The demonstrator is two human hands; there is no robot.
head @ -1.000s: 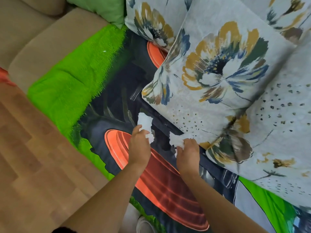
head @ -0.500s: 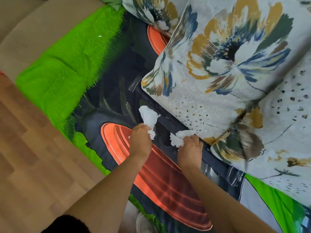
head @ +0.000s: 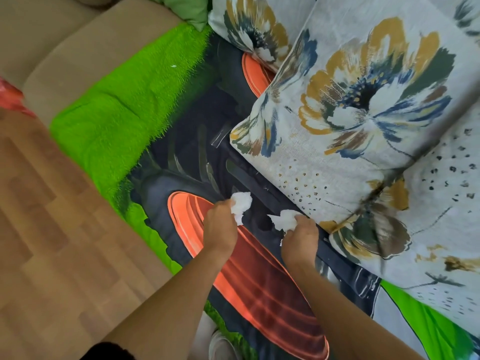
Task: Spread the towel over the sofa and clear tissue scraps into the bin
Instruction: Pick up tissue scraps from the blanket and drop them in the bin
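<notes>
A bright green towel (head: 124, 118) with a dark and orange print lies spread flat over the beige sofa (head: 78, 53) seat. My left hand (head: 220, 229) is closed around a crumpled white tissue scrap (head: 241, 203), held just above the orange print. My right hand (head: 300, 242) grips a second white tissue scrap (head: 284, 219) close to the front edge of a floral cushion (head: 363, 113). A tiny white speck (head: 173, 66) rests on the green part of the towel. No bin is in view.
Floral cushions (head: 254, 29) lean along the sofa back, with a green cushion (head: 187, 9) behind them. Wooden floor (head: 52, 242) runs along the left. A red object (head: 10, 98) shows at the left edge. My shoe (head: 220, 344) is near the sofa's front.
Both hands have gathered their tissue scraps tighter into the fists and lifted slightly off the towel. The view has shifted a little.
</notes>
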